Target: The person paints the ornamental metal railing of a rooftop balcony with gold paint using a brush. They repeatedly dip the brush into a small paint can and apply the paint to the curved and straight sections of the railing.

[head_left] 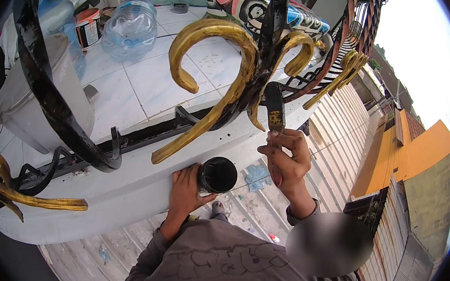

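My left hand (185, 191) is wrapped round the side of a small can (203, 181) with a black, wet-looking inside, level with the edge of the white ledge. In my right hand (290, 159) a flat paintbrush (274, 103) is gripped low down, its black bristles pointing up. Its tip is right beside the wrought-iron railing (266, 56), where gold scrolls (212, 26) meet black bars; whether they touch I cannot tell. Dark smudges mark my right fingers. Glossy black covers the curved bar (43, 87) on the left.
Behind the railing, a tiled floor (134, 87) holds a grey bucket (44, 97), a clear plastic jug (130, 31), an orange-rimmed tub (88, 28) and a printed sack (256, 6). Corrugated roofing (338, 146) lies below the white ledge (117, 190). More gold scrolls (38, 202) stick out at left.
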Action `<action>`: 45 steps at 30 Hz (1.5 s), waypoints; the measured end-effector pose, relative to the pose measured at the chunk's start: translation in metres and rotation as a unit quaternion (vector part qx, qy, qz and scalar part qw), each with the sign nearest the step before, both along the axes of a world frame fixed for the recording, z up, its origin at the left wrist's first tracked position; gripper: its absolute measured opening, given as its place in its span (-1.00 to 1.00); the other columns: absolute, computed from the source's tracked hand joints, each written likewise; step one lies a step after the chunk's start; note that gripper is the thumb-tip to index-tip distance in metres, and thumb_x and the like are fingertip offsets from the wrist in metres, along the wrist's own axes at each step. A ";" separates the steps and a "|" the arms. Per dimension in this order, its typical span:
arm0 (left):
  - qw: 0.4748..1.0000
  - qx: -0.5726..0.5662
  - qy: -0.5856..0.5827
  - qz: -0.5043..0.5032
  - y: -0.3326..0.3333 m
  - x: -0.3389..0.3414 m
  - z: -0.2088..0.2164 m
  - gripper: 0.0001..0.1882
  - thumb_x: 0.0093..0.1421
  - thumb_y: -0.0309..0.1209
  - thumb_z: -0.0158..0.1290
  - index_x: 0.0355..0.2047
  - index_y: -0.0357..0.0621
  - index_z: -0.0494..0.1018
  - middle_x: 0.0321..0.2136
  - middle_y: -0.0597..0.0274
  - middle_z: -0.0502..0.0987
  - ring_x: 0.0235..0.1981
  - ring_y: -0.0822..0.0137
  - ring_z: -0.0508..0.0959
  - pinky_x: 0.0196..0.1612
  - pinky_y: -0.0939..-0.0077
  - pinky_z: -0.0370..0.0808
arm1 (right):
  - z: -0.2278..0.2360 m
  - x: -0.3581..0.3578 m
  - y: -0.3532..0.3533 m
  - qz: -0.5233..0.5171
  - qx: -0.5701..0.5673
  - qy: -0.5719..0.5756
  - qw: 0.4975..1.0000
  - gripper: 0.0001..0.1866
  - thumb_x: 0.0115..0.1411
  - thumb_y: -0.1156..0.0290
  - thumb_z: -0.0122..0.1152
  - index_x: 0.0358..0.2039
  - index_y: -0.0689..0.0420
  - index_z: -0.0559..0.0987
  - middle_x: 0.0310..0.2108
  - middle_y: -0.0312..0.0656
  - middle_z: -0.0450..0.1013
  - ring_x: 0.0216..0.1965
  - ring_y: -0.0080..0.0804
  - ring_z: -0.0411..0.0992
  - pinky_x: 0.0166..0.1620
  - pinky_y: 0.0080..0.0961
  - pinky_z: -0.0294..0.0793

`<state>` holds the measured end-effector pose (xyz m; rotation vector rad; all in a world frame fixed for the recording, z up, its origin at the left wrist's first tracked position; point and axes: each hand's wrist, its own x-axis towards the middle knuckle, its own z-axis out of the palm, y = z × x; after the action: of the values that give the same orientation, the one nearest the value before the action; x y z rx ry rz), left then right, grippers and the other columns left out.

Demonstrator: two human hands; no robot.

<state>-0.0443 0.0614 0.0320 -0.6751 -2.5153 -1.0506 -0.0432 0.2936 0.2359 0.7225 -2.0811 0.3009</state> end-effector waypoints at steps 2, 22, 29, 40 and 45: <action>1.000 0.000 -0.005 -0.001 0.000 0.000 -0.002 0.11 -0.13 0.15 0.45 0.25 -0.38 0.32 0.08 -0.17 0.53 0.18 -0.07 0.50 0.36 0.01 0.23 | 0.002 0.000 0.000 0.000 0.029 0.002 1.000 -0.67 -0.26 0.53 0.39 -0.36 0.17 0.72 -0.16 -0.16 0.52 -0.09 -0.12 0.56 -0.27 -0.33 0.61; 1.000 0.004 0.006 0.003 0.001 -0.001 -0.001 0.09 -0.26 0.01 0.55 0.20 -0.33 0.36 0.09 -0.05 0.52 0.12 -0.03 0.50 0.26 0.06 0.27 | 0.040 0.012 0.008 0.010 0.071 -0.050 0.996 -0.73 -0.18 0.56 0.41 -0.36 0.22 0.69 -0.12 -0.13 0.50 -0.08 -0.12 0.54 -0.24 -0.34 0.63; 1.000 0.002 0.015 0.003 0.001 -0.001 0.001 0.10 -0.26 0.01 0.55 0.21 -0.33 0.34 0.06 -0.09 0.52 0.11 -0.05 0.50 0.25 0.05 0.27 | 0.037 0.018 0.009 0.032 0.038 -0.136 0.989 -0.75 -0.07 0.55 0.36 -0.29 0.18 0.69 -0.08 -0.13 0.50 -0.09 -0.17 0.54 -0.24 -0.36 0.61; 1.000 0.007 0.020 0.002 0.001 0.000 0.000 0.12 -0.27 0.04 0.55 0.21 -0.36 0.34 0.07 -0.10 0.51 0.11 -0.07 0.48 0.24 0.04 0.29 | 0.038 0.030 -0.003 -0.025 0.051 -0.119 0.991 -0.67 -0.13 0.57 0.46 -0.25 0.18 0.75 -0.18 -0.10 0.53 -0.14 -0.20 0.60 -0.19 -0.37 0.64; 1.000 -0.003 -0.007 -0.007 -0.001 0.000 -0.003 0.14 -0.17 0.14 0.48 0.27 -0.37 0.30 0.15 -0.13 0.49 0.19 -0.10 0.46 0.31 -0.01 0.25 | 0.022 0.019 -0.007 0.027 -0.044 -0.189 0.981 -0.74 -0.07 0.65 0.49 -0.30 0.14 0.78 -0.18 -0.16 0.59 -0.22 -0.31 0.65 -0.20 -0.47 0.66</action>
<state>-0.0439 0.0602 0.0287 -0.6901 -2.5310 -1.0565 -0.0239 0.2869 0.2581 0.7112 -2.3889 0.5957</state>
